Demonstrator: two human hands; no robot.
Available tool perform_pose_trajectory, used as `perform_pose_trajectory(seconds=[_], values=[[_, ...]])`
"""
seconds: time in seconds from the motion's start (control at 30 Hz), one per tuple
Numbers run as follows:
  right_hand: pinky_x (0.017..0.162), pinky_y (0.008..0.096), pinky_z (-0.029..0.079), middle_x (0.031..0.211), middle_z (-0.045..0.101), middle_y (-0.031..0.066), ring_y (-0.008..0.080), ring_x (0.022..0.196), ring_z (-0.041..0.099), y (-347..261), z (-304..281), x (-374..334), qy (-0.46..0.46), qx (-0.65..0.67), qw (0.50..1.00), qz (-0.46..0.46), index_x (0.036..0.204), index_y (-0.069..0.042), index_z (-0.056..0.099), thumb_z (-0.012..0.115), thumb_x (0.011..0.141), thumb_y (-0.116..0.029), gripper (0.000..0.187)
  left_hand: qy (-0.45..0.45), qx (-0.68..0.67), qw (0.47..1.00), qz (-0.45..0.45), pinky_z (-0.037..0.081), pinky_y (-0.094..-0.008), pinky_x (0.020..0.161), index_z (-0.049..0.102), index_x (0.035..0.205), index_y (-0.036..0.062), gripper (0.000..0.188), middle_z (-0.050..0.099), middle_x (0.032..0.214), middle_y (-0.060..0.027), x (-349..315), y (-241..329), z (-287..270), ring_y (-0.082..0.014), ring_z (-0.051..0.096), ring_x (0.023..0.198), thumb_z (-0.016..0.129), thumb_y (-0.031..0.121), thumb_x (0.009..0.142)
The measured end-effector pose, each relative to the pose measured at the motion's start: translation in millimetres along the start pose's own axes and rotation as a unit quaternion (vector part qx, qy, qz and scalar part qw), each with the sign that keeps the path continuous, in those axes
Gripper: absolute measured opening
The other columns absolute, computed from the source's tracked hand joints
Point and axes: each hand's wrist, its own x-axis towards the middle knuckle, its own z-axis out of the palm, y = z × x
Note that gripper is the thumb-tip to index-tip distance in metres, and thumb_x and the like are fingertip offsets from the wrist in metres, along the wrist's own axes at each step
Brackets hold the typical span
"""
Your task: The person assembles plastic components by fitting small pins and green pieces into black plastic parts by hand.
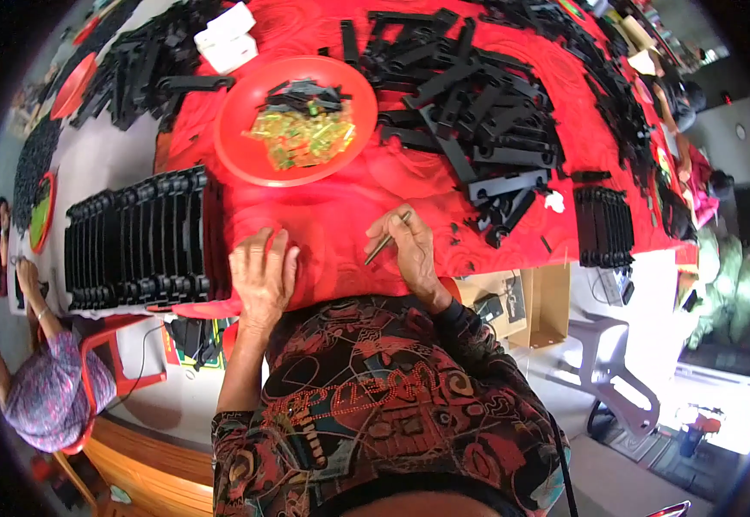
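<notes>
My left hand (263,271) lies flat on the red tablecloth (328,207), fingers stretched out and holding nothing. In my right hand (411,250) is a thin, pen-like metal rod (382,245), gripped between thumb and fingers and slanting down toward the cloth. Beyond both hands sits a red plastic bowl (235,146) with yellow-green translucent pieces (302,136) and small black strips (306,96) in it. Just left of my left hand stands a long row of stacked black plastic parts (138,237).
A loose heap of long black plastic parts (478,112) covers the far right of the table. A smaller black stack (603,226) stands at the right edge. White boxes (227,39) sit behind the bowl. A cardboard box (546,306) is below the table; another person (56,388) sits at left.
</notes>
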Motion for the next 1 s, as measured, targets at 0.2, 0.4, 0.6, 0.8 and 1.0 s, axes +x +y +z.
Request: perform_pose_trajectory(seconds=[0.2, 0.4, 0.6, 0.8, 1.0], values=[[0.048, 0.0207, 0.037, 0.072, 0.058, 0.0031, 0.0050, 0.055, 0.046, -54.4, -57.3, 5.8, 0.191, -0.136, 0.972, -0.033, 0.081, -0.003, 0.052, 0.046, 0.090, -0.009, 0.013, -0.175, -0.073, 0.982, -0.023, 0.021, -0.0510, 0.106, 0.043, 0.130, 0.0055, 0.063, 0.035, 0.137, -0.0182, -29.0, 7.9, 30.6, -0.0362, 0.029, 0.130, 0.064, 0.034, 0.077], [0.063, 0.0419, 0.048, 0.085, 0.056, 0.0159, 0.0340, 0.069, 0.058, -70.6, -150.1, 29.5, 0.158, -0.628, 0.749, -0.139, 0.105, -0.010, 0.058, 0.058, 0.072, -0.002, 0.034, -0.261, -0.060, 0.963, -0.028, 0.014, -0.0499, 0.109, 0.034, 0.137, 0.0078, 0.071, 0.023, 0.146, -0.0178, -46.6, 4.4, 19.8, -0.0345, 0.022, 0.134, 0.060, 0.038, 0.079], [0.060, 0.0452, 0.050, 0.095, 0.054, 0.0171, 0.0365, 0.072, 0.062, -75.0, -159.9, 45.1, 0.038, -0.795, 0.601, -0.071, 0.111, -0.015, 0.055, 0.060, 0.072, -0.006, 0.040, -0.269, -0.050, 0.961, -0.039, 0.013, -0.0488, 0.110, 0.031, 0.139, 0.0093, 0.070, 0.021, 0.147, -0.0161, -53.7, 6.7, 17.6, -0.0317, 0.019, 0.136, 0.059, 0.036, 0.081], [0.061, 0.0441, 0.050, 0.096, 0.054, 0.0124, 0.0355, 0.076, 0.061, -97.3, -155.6, 48.2, 0.057, -0.801, 0.591, -0.084, 0.109, -0.011, 0.052, 0.065, 0.073, -0.014, 0.038, -0.266, -0.061, 0.960, -0.060, 0.012, -0.0486, 0.110, 0.036, 0.136, 0.0082, 0.066, 0.025, 0.145, -0.0163, -55.5, 9.0, 16.0, -0.0310, 0.019, 0.136, 0.059, 0.035, 0.081], [0.055, 0.0298, 0.044, 0.075, 0.058, 0.0077, 0.0191, 0.062, 0.055, -136.1, -99.7, 25.3, 0.171, -0.603, 0.735, -0.258, 0.103, -0.002, 0.061, 0.071, 0.075, -0.011, 0.031, -0.184, -0.102, 0.975, -0.074, 0.021, -0.0509, 0.106, 0.047, 0.126, 0.0035, 0.055, 0.037, 0.134, -0.0173, -53.6, 11.7, 13.5, -0.0346, 0.031, 0.128, 0.063, 0.027, 0.079]])
